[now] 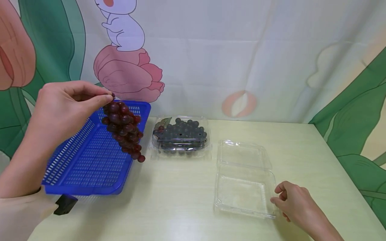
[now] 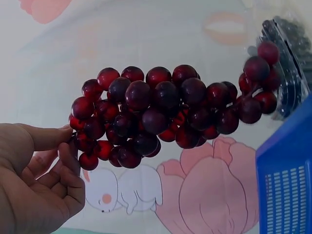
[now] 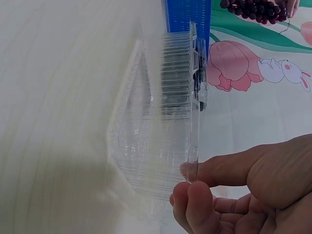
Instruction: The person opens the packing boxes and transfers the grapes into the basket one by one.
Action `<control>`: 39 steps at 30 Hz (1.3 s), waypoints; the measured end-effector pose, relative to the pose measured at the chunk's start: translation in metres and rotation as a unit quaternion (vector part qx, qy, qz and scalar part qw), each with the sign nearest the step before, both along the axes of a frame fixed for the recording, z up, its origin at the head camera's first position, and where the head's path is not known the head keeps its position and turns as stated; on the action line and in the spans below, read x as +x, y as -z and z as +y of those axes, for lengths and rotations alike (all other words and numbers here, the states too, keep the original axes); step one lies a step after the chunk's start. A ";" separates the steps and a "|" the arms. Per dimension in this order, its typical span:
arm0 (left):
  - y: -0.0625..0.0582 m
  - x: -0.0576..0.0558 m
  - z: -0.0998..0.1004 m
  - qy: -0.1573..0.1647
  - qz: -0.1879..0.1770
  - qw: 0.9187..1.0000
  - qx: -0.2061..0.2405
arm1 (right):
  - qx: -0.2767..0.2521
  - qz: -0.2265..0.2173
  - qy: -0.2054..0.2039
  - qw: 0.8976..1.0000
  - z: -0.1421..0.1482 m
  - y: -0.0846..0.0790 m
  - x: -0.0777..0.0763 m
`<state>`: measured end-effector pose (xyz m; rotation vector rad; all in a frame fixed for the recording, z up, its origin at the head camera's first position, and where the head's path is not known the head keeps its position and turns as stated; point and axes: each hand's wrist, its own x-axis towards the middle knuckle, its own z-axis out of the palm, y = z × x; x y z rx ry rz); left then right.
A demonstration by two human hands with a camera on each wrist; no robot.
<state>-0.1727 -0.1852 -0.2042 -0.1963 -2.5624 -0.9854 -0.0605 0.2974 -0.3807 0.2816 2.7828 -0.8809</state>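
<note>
My left hand (image 1: pixel 64 115) pinches a bunch of dark red grapes (image 1: pixel 125 129) by its stem end between thumb and fingertips. The bunch hangs in the air, overlapping the right side of the blue basket (image 1: pixel 90 190) in the head view. In the left wrist view, the whole bunch (image 2: pixel 156 105) stretches away from the fingertips. On the table's right half lies an open clear plastic clamshell box (image 1: pixel 220 204), lid folded back. My right hand (image 1: pixel 297 204) grips its right rim; the right wrist view shows thumb and fingers around the box's edge (image 3: pixel 194 141).
A closed clamshell box (image 1: pixel 181 144) of dark grapes stands at the back of the table, between the basket and the open box. A printed curtain (image 1: pixel 193 73) hangs behind the table (image 1: pixel 181 194). A black device (image 1: pixel 65 204) sits at my left sleeve.
</note>
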 end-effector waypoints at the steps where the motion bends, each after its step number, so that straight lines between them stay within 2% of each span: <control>1: 0.000 -0.001 -0.003 -0.006 -0.004 1.000 0.000 | 0.000 0.000 0.000 1.000 0.000 0.000 0.000; 8: 0.000 -0.005 -0.019 -0.034 -0.009 0.999 -0.003 | 0.000 -0.004 0.001 1.000 0.000 0.000 -0.001; 18: -0.001 -0.012 -0.042 -0.055 -0.009 0.998 0.021 | 0.003 -0.010 0.004 1.000 0.000 0.000 -0.001; 24: 0.000 -0.015 -0.056 -0.049 0.003 0.999 0.018 | 0.004 -0.008 0.000 1.000 0.000 0.000 -0.001; 33: 0.007 -0.023 -0.079 -0.041 -0.014 0.998 0.041 | 0.009 -0.010 -0.002 1.000 -0.001 -0.001 -0.003; 39: 0.011 -0.028 -0.089 -0.038 -0.041 0.998 0.035 | 0.010 -0.008 -0.003 1.000 0.000 -0.001 -0.002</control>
